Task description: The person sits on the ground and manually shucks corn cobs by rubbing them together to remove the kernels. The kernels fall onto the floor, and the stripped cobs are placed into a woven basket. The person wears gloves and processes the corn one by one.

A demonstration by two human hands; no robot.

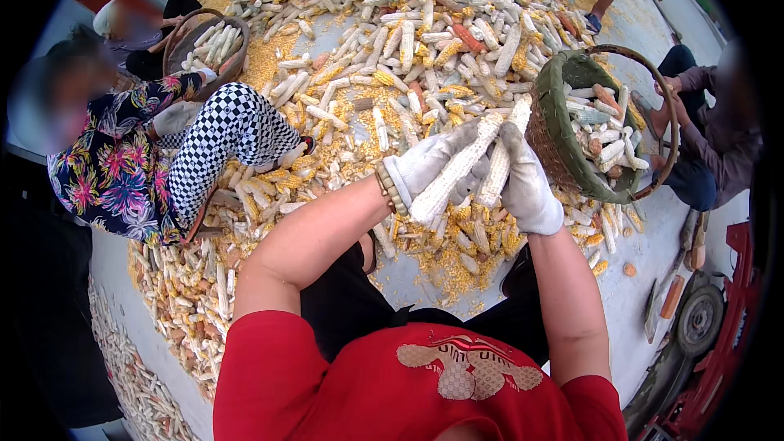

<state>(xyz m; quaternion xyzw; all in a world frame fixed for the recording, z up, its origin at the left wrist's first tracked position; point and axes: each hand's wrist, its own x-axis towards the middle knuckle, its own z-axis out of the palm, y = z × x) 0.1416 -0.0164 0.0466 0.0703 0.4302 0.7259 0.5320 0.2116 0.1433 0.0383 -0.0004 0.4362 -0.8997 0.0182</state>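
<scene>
My left hand (438, 156), in a white work glove, grips a pale, stripped corn cob (450, 174). A second bare cob (507, 156) is held in my right hand (527, 180), gloved as well. Both cobs slant up and away from me, close together, over the pile. Beneath and beyond my hands spreads a large heap of corn cobs (407, 46), many stripped, some with yellow kernels still on. Loose kernels (456, 275) are scattered on the concrete between my feet.
A woven basket (548, 135) of bare cobs stands tilted at right, beside a seated person (713, 128). At left sits a person in checkered trousers (223, 128), near another cob-filled basket (242, 61). A red wheeled machine (729, 318) is at lower right.
</scene>
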